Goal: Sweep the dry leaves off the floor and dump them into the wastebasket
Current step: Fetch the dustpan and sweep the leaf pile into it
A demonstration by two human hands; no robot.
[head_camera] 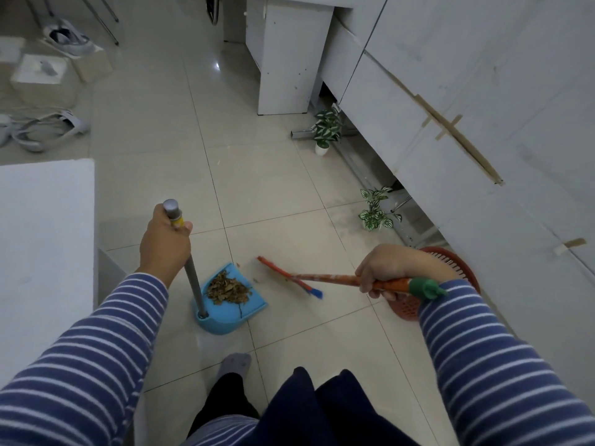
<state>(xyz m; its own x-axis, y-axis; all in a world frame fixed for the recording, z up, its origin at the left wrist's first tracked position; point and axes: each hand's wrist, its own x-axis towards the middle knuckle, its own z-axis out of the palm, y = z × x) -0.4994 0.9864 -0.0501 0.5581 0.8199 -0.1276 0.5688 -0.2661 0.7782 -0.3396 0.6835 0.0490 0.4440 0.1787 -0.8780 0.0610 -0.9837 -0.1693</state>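
A blue dustpan (240, 312) rests on the tiled floor with a heap of dry brown leaves (228, 290) inside it. My left hand (164, 244) is closed around the top of its upright grey handle (190, 268). My right hand (384, 270) grips an orange broom (325, 278) with a green end cap, held nearly level. The broom head (285, 275), red with a blue tip, hovers just right of the dustpan's mouth. A red mesh wastebasket (450, 260) stands behind my right wrist, mostly hidden by hand and sleeve. A few leaf crumbs (256, 280) lie beside the pan.
White cabinets (467, 123) line the right side, with two small potted plants (326, 132) (376, 210) and metal bars at their base. A white block (45, 239) stands at the left. Boxes and shoes lie at the far left. My socked foot (235, 365) is below the dustpan.
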